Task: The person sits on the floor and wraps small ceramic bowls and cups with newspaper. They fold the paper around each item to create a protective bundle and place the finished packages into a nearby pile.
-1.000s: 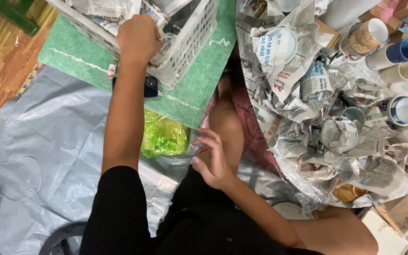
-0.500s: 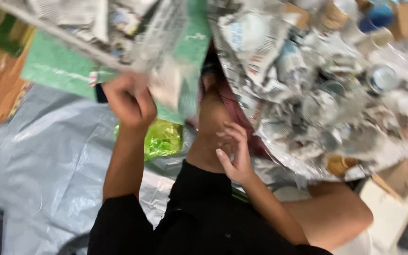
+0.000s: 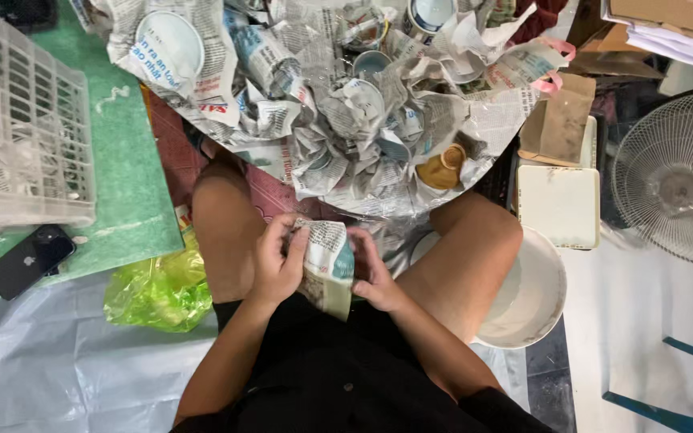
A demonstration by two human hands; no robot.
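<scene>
Where the two hands meet over the lap, a newspaper-wrapped object (image 3: pixel 326 269) is held between them. It is gripped from its left side by the left hand (image 3: pixel 276 265), whose fingers (image 3: pixel 294 244) are curled over the upper edge of the paper with the thumb pressed against the printed face. It is clasped from the other side by the right hand (image 3: pixel 374 277), whose fingers (image 3: pixel 361 248) are bent round the far edge and largely hidden behind the wrapping, so their exact spread cannot be told. What lies inside the paper cannot be made out; only a pale lower corner is exposed below the fingers.

Beyond the fingertips, a heap of crumpled newspaper (image 3: pixel 338 112) is seen, in which several cups and bowls are partly buried; a brown cup (image 3: pixel 440 170) is exposed nearest the right fingers. To the left of the left fingers, a green plastic bag (image 3: pixel 158 293) is seen beside the knee, and farther off a black phone (image 3: pixel 30 261) is laid on a green mat (image 3: pixel 126 176) below a white plastic crate (image 3: pixel 26 136), which is cut off by the frame edge. To the right of the right fingers, a white bucket (image 3: pixel 535 297) is partly hidden by the leg, with a white square tray (image 3: pixel 559 204) above it and a fan (image 3: pixel 679 176) cut off at the frame edge.
</scene>
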